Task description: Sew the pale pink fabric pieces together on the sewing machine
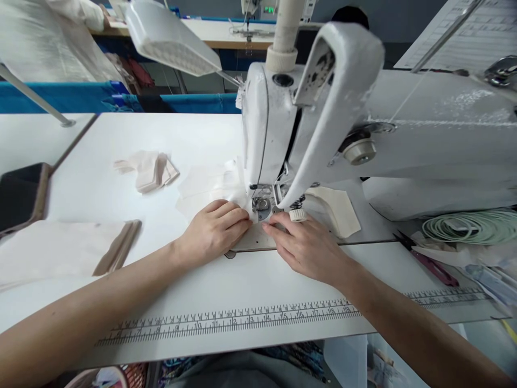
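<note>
A white sewing machine point(266, 134) stands in front of me, its presser foot and needle area point(262, 203) lit from above. My left hand point(220, 226) is just left of the foot, fingers curled and pressed together on the edge of a thin white fabric piece point(210, 186). To the right of the foot, my right hand point(302, 242) rests low over the machine bed, its fingers stretched out and slightly apart. I see nothing held in it. A cream cut piece point(337, 210) lies beyond the right hand, partly hidden by the machine.
Folded fabric strips point(147, 170) and a fabric stack point(60, 248) lie at left, near a phone point(22, 194). At right are purple-handled scissors point(436, 269) and coiled green cord point(470, 226). A ruler tape point(250, 318) runs along the front edge. Another person's sleeve point(60, 43) shows behind.
</note>
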### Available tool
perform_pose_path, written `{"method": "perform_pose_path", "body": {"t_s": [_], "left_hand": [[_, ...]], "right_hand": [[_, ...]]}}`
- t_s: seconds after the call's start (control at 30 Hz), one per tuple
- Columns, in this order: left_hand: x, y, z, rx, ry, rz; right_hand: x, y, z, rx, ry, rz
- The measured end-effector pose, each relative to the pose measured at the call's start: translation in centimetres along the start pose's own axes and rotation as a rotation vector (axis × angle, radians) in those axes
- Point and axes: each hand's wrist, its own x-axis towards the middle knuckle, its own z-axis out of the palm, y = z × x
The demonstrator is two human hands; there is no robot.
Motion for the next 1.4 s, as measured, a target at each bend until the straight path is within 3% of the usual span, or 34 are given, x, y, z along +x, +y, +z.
{"method": "perform_pose_path", "body": {"t_s": [0.6, 1.0, 1.4], "left_hand": [[-0.1, -0.1, 0.1, -0.019, 0.002, -0.002], [-0.1, 3.3, -1.7, 0.022, -0.154, -0.085], [0.0, 2.6, -1.0, 0.037, -0.121, -0.075]], "right_hand": [[0.7, -0.5, 0.3, -0.004, -0.049, 0.050], [0.8, -1.1, 0.5, -0.104, -0.016, -0.001], [1.0, -0.9, 0.4, -0.088, -0.009, 0.043]]}}
